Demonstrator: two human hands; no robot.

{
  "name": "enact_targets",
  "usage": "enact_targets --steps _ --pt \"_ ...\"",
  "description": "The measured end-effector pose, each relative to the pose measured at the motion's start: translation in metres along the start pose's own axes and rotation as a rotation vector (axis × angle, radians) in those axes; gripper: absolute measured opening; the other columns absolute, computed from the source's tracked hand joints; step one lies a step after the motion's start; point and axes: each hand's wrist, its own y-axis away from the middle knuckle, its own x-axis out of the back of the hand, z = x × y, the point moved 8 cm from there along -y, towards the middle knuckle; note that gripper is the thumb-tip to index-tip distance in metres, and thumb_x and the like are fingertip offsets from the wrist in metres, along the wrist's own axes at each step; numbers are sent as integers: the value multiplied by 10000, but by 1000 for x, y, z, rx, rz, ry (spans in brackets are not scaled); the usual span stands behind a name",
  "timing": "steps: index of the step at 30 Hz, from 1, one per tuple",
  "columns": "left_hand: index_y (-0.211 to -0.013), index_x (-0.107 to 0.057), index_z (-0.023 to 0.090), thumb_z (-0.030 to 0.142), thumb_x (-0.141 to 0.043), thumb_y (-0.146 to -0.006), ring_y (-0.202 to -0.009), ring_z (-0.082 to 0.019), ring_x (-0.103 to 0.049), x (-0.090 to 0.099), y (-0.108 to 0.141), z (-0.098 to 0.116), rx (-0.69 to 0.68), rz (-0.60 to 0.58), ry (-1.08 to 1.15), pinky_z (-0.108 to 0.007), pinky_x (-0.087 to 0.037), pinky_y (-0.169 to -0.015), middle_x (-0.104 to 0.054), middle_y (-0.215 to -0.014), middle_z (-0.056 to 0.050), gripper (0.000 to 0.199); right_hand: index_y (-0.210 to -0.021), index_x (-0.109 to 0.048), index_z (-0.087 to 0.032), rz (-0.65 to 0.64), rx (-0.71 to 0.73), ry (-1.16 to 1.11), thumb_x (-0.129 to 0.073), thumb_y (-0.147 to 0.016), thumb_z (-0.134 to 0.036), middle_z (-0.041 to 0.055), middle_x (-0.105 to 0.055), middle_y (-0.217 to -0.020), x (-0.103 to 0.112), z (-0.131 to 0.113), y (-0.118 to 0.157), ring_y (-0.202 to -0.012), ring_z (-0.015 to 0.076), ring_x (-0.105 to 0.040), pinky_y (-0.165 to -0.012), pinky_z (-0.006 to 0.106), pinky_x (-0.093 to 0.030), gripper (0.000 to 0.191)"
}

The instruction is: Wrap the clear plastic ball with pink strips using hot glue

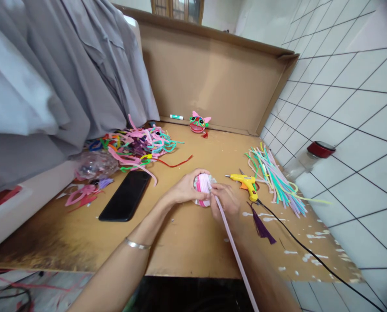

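My left hand is wrapped around the left side of a small round ball covered in pink and white pipe cleaner rows. At the ball's right side, my right hand pinches a pale lilac pipe cleaner, whose long free end runs down toward me over my right forearm. The fingers of both hands hide parts of the ball. To the right of my right hand lies a yellow hot glue gun, nozzle pointing left, with a dark purple tassel below it.
A tangled heap of pipe cleaners and a black phone lie left. Pastel pipe cleaners fan out at right, near a red-lidded jar. A finished-looking animal head and glue stick stand by the cardboard.
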Motion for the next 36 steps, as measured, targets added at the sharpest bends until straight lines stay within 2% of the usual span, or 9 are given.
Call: enact_targets --steps 6,10,15,21,25,28,36 --pt "-1170 -539 153 227 -766 -556 -865 -171 -574 -2 1 2 -6 -24 -12 -293 -499 -797 -621 -1006 -31 660 -908 -587 -184 15 51 48 -574 -800 -33 129 -727 -983 -1 -7 0 -928 197 -696 -810 336 -582 187" --pt "-1176 -534 150 211 -750 -549 -874 -173 -567 -3 1 3 3 -30 -28 -301 -494 -808 -614 -1026 -37 666 -890 -588 -196 -9 59 70 -529 -832 -48 105 -738 -955 0 -11 -3 -925 188 -702 -836 345 -575 169" --pt "-1178 -537 156 204 -747 -542 -871 -172 -564 -3 2 4 12 -28 -39 -301 -492 -809 -615 -1024 -34 671 -893 -578 -205 -46 83 103 -516 -839 -60 99 -745 -948 0 -14 -5 -881 190 -703 -799 343 -573 167" --pt "-1178 -541 154 208 -751 -534 -885 -183 -579 -3 3 6 10 -41 -45 -311 -498 -820 -623 -1029 -39 679 -893 -577 -207 -174 53 108 -463 -872 -79 119 -733 -1019 -4 -13 -4 -932 199 -691 -820 357 -562 173" --pt "-1190 -535 141 219 -752 -536 -867 -182 -577 -4 3 7 20 -52 -52 -313 -501 -806 -620 -1019 -45 694 -896 -579 -198 -207 76 112 -480 -869 -74 114 -727 -1068 -6 -15 -4 -933 199 -682 -826 356 -554 161" --pt "-1180 -545 146 212 -756 -536 -873 -183 -577 -4 3 8 8 -49 -62 -313 -501 -809 -619 -1021 -44 680 -900 -575 -192 -227 79 127 -477 -871 -56 107 -732 -1029 -7 -15 -4 -930 199 -680 -829 356 -550 170" --pt "-1169 -535 157 215 -776 -550 -870 -176 -581 -3 3 7 6 -42 -42 -313 -508 -808 -631 -1010 -37 667 -921 -580 -179 -198 102 153 -459 -918 -65 116 -741 -995 -4 -20 -7 -933 201 -684 -811 352 -544 166"
